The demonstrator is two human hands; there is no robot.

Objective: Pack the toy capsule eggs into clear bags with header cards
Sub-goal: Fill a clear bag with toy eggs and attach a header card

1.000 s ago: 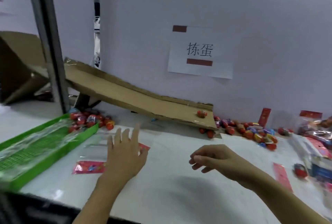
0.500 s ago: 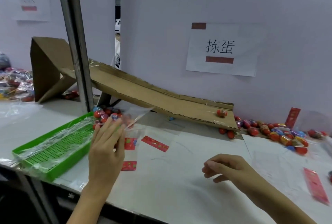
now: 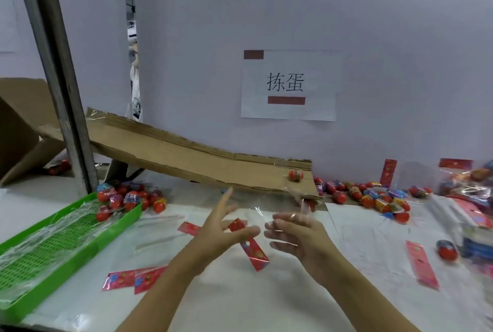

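A clear bag [image 3: 277,206] with a red header card [image 3: 252,247] hangs in the air between my hands, above the white table [image 3: 266,299]. My left hand [image 3: 221,233] pinches the card's upper end with its thumb, its other fingers spread upward. My right hand [image 3: 298,238] holds the bag's film with curled fingers, and the film lies over them. Red toy capsule eggs lie in a pile [image 3: 130,198] by the green tray and in another pile [image 3: 368,195] right of the ramp. One egg [image 3: 296,175] sits on the ramp's lower end.
A green mesh tray [image 3: 66,251] with plastic film stands at the left edge. A cardboard ramp [image 3: 186,155] slopes down along the wall behind a metal post [image 3: 58,91]. Loose header cards [image 3: 133,278] [image 3: 422,265] lie on the table. Packed bags [image 3: 469,185] and a single egg [image 3: 448,250] are at the right.
My left hand lifted a clear bag with its header card from beside the tray and brought it to the middle. My right hand rose and took hold of the film.
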